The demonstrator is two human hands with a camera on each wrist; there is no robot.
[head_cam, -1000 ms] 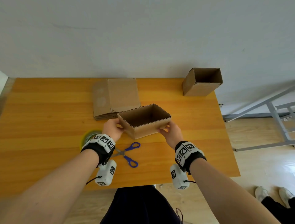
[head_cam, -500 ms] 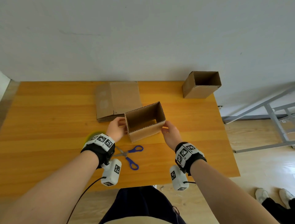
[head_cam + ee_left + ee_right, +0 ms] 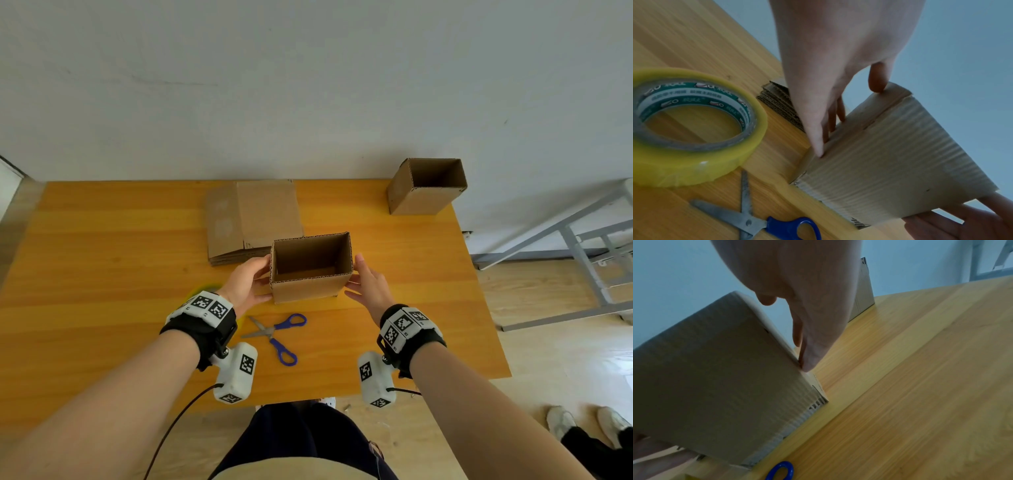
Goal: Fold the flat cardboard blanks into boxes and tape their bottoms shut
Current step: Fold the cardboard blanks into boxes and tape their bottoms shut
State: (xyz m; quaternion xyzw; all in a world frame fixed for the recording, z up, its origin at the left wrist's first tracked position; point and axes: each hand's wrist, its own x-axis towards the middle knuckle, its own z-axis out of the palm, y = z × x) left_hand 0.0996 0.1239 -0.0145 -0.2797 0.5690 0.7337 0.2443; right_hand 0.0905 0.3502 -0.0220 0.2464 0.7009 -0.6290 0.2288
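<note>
A brown cardboard box (image 3: 310, 289) (image 3: 890, 154) (image 3: 715, 369) stands in the middle of the wooden table (image 3: 102, 257), open top tipped toward me, its lower edge at the tabletop. My left hand (image 3: 246, 282) (image 3: 838, 65) lies against its left end with straight fingers, the thumb on the upper corner. On the opposite end my right hand (image 3: 368, 286) (image 3: 813, 305) touches the wall with straight fingers. A stack of flat blanks (image 3: 253, 216) (image 3: 777, 100) lies just behind the box. The box's bottom is hidden.
A second folded box (image 3: 421, 198) (image 3: 864, 293) stands at the far right corner. A yellow tape roll (image 3: 694, 159) sits under my left wrist, blue-handled scissors (image 3: 277, 334) (image 3: 748, 222) in front of the box. A metal frame (image 3: 582, 246) stands right of the table.
The box has swung from a slanted position to square with me, its opening tipped toward me. Both hands stayed on its two ends and moved slightly away from me.
</note>
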